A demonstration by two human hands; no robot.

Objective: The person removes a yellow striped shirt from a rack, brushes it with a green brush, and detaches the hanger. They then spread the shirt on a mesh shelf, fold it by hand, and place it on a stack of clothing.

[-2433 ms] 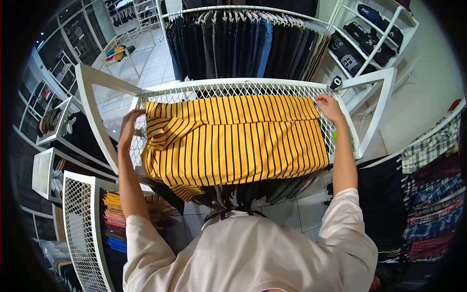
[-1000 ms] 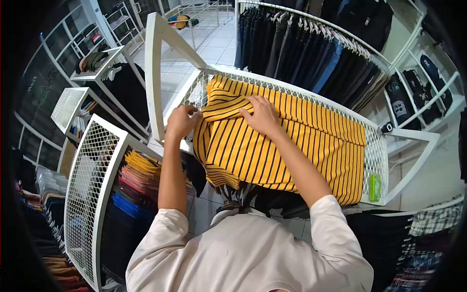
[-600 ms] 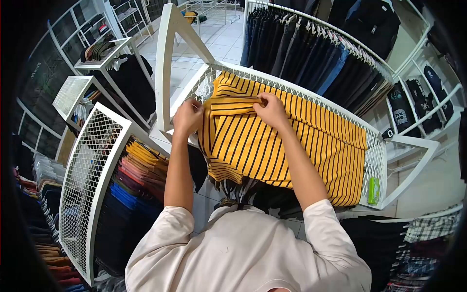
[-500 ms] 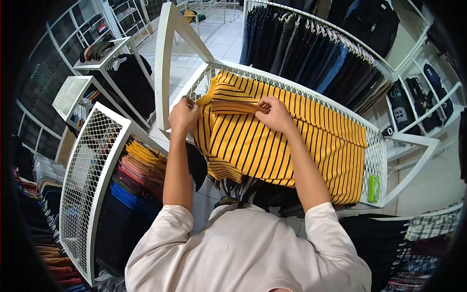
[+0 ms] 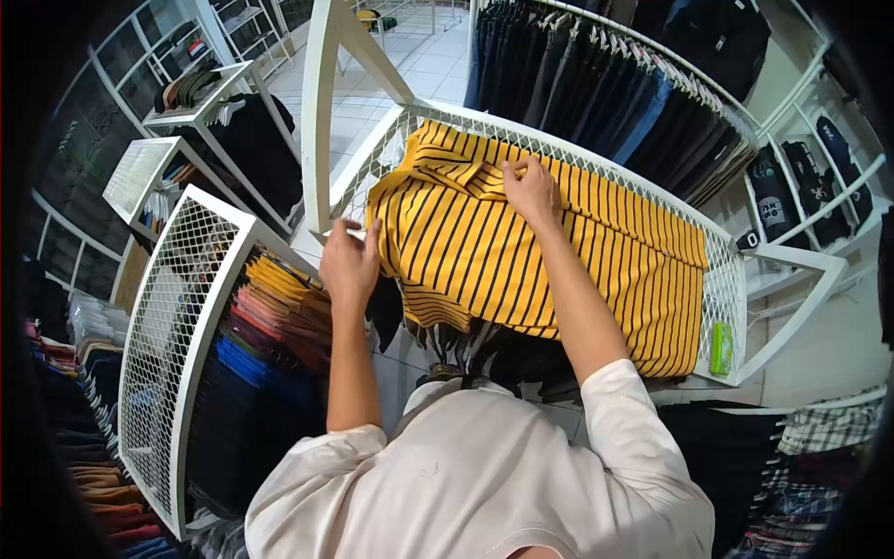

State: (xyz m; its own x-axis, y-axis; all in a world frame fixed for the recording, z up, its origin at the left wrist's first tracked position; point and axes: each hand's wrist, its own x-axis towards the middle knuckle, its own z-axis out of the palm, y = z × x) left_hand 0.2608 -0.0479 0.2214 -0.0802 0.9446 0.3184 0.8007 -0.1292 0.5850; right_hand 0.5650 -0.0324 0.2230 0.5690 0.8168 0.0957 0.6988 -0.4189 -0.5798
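A yellow shirt with dark stripes (image 5: 484, 261) lies spread across a white mesh-topped rack (image 5: 726, 303). My right hand (image 5: 534, 191) is on its far part, fingers closed on the striped cloth beside a bunched fold. At the shirt's left end, my left hand (image 5: 349, 268) is open, its thumb and fingers apart beside the cloth edge. A small green packet (image 5: 721, 348) lies on the mesh near the shirt's right end.
Behind the rack hangs a row of dark trousers and jeans (image 5: 596, 93). To my left stands another mesh-topped rack (image 5: 172, 345) with coloured garments (image 5: 270, 317) hanging under it. Checked shirts (image 5: 824, 433) hang at the lower right.
My left hand has let go of the shirt's left end and opened, moving down slightly. The flat orange-brown fold no longer shows; striped cloth is bunched there. My right hand has moved slightly up and right.
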